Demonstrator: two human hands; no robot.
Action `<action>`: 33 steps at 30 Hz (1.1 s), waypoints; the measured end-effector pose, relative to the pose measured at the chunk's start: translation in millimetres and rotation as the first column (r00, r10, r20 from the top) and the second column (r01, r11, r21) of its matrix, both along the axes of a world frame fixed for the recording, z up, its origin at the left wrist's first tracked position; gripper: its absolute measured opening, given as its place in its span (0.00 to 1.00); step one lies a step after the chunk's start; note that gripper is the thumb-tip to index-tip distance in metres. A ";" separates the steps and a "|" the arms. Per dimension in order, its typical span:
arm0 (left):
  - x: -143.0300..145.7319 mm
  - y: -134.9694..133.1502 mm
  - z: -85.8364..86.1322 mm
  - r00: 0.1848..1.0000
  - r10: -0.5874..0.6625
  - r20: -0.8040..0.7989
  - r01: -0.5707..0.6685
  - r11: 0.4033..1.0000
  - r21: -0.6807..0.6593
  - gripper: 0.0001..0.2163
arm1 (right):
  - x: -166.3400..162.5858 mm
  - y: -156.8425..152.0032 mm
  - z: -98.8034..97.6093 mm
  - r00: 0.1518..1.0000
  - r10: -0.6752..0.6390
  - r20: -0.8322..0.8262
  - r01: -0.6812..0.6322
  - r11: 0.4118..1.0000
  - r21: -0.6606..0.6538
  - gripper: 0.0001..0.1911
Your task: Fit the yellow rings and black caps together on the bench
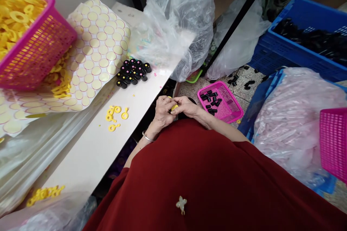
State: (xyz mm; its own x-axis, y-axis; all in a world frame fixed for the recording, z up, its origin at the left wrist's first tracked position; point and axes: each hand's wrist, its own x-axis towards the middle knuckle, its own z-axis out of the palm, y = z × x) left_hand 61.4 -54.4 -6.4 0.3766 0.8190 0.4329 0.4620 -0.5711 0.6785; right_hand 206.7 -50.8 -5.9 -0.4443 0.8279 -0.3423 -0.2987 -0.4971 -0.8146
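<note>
Left hand (162,113) and right hand (189,107) are pinching a ring (174,107) clear of the table (146,94), likely risking its slipping to the floor (189,88).

The head camera looks forward and steeply down over the person's red top (217,180). The hands (175,110) lie close, mid-frame.

Left hand (162,112) and right hand (187,107) meet over the lap, pinching a small yellow piece (174,107); black caps (133,73) cluster on the desk (89,151).
</note>
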 end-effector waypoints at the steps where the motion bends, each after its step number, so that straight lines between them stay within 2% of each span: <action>1: -0.5 -0.7 -1.6 1.000 0.000 0.017 0.000 1.000 -0.009 0.06 | -2.0 -1.3 -1.2 1.000 -0.024 0.003 0.024 1.000 -0.011 0.20; 6: -6.6 -2.5 -10.5 0.996 0.045 0.079 -0.037 0.994 -0.103 0.08 | -12.6 -6.8 -6.9 0.995 -0.089 0.039 0.091 0.994 -0.060 0.17; 10: -12.0 -5.2 -12.9 0.995 0.055 0.079 -0.049 0.996 -0.075 0.06 | -14.8 -0.2 -13.3 0.998 0.061 0.016 -0.060 0.996 -0.071 0.22; 12: -17.7 -4.2 -10.6 0.999 0.012 0.048 -0.008 0.997 -0.082 0.09 | -15.5 9.7 -20.1 0.990 0.105 0.099 -0.110 0.993 0.039 0.22; 14: -29.2 0.7 -6.4 0.999 0.009 0.045 -0.004 0.994 -0.105 0.14 | -17.8 22.9 -28.2 0.947 0.027 0.319 -0.115 0.959 0.261 0.21; 15: -37.7 4.7 -3.8 0.997 0.047 0.057 -0.040 0.993 -0.113 0.16 | -19.4 29.9 -32.0 0.888 -0.064 0.455 -0.133 0.912 0.387 0.20; 17: -60.3 14.3 1.8 0.972 0.218 0.086 -0.208 0.971 -0.117 0.15 | -22.5 42.8 -38.1 0.698 -0.268 0.664 -0.248 0.780 0.575 0.20; 19: -88.2 22.0 6.5 0.876 0.475 0.085 -0.466 0.878 -0.108 0.09 | -24.3 51.4 -42.3 0.524 -0.382 0.761 -0.414 0.666 0.620 0.20; 21: -117.3 22.8 9.3 0.708 0.705 0.030 -0.702 0.708 -0.072 0.07 | -24.2 54.0 -45.4 0.441 -0.410 0.798 -0.513 0.615 0.599 0.19; 22: -130.5 19.8 9.7 0.624 0.781 -0.007 -0.781 0.623 -0.044 0.06 | -23.6 53.4 -46.8 0.428 -0.432 0.794 -0.513 0.607 0.606 0.20; 23: -142.0 14.7 9.6 0.559 0.827 -0.053 -0.829 0.559 -0.014 0.05 | -22.9 51.8 -48.1 0.429 -0.462 0.776 -0.488 0.605 0.630 0.20; 25: -157.3 0.5 7.9 0.494 0.853 -0.165 -0.861 0.507 0.043 0.05 | -21.9 47.2 -50.1 0.469 -0.516 0.717 -0.403 0.597 0.694 0.20; 27: -161.8 -14.2 4.7 0.487 0.816 -0.311 -0.842 0.533 0.081 0.05 | -22.6 43.1 -51.0 0.541 -0.531 0.653 -0.326 0.583 0.744 0.17; 30: -155.0 -27.9 -1.5 0.468 0.743 -0.478 -0.817 0.570 0.086 0.06 | -28.7 40.1 -49.2 0.669 -0.457 0.587 -0.281 0.575 0.768 0.13; 33: -146.7 -30.3 -7.4 0.506 0.720 -0.475 -0.798 0.600 0.061 0.07 | -39.9 39.7 -43.3 0.754 -0.380 0.536 -0.274 0.560 0.782 0.11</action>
State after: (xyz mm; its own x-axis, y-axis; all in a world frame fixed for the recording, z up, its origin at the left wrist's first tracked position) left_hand -85.3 -84.7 -13.8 -0.3203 0.9133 0.2515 0.9123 0.2259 0.3417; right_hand 166.8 -11.1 -49.2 -0.3572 0.8846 0.2999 0.3975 0.4345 -0.8082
